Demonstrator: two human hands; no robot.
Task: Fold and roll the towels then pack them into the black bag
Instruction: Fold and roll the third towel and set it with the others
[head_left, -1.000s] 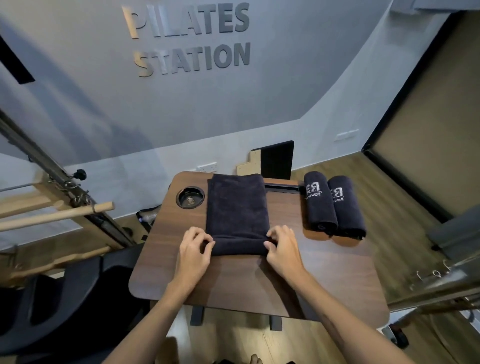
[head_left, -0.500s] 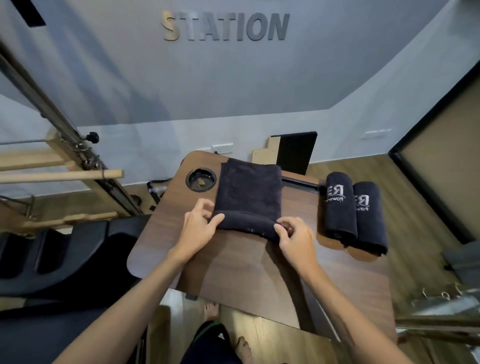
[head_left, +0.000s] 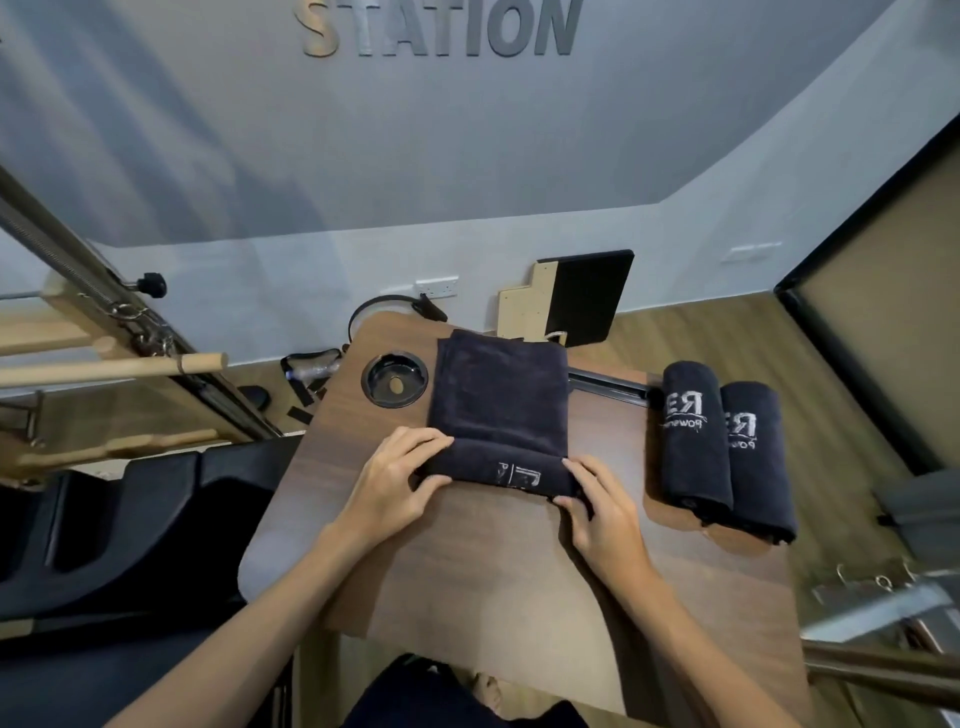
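Observation:
A dark folded towel (head_left: 498, 395) lies lengthwise on the wooden table (head_left: 519, 561). Its near end is curled into a short roll (head_left: 498, 470) that shows a pale logo. My left hand (head_left: 395, 478) grips the roll's left end and my right hand (head_left: 597, 509) grips its right end. Two finished rolled towels (head_left: 691, 441) (head_left: 758, 457) lie side by side at the table's right edge, logos up. No black bag is recognisable in view.
A round cup holder (head_left: 395, 384) is sunk into the table left of the towel. A black board (head_left: 587, 296) leans on the wall behind. Pilates equipment with wooden bars (head_left: 114, 366) stands to the left, a metal frame (head_left: 883, 608) to the right.
The towel's near end has been rolled further away from me, so the roll is thicker and its logo now shows. Both hands moved forward with it. The camera tilted down.

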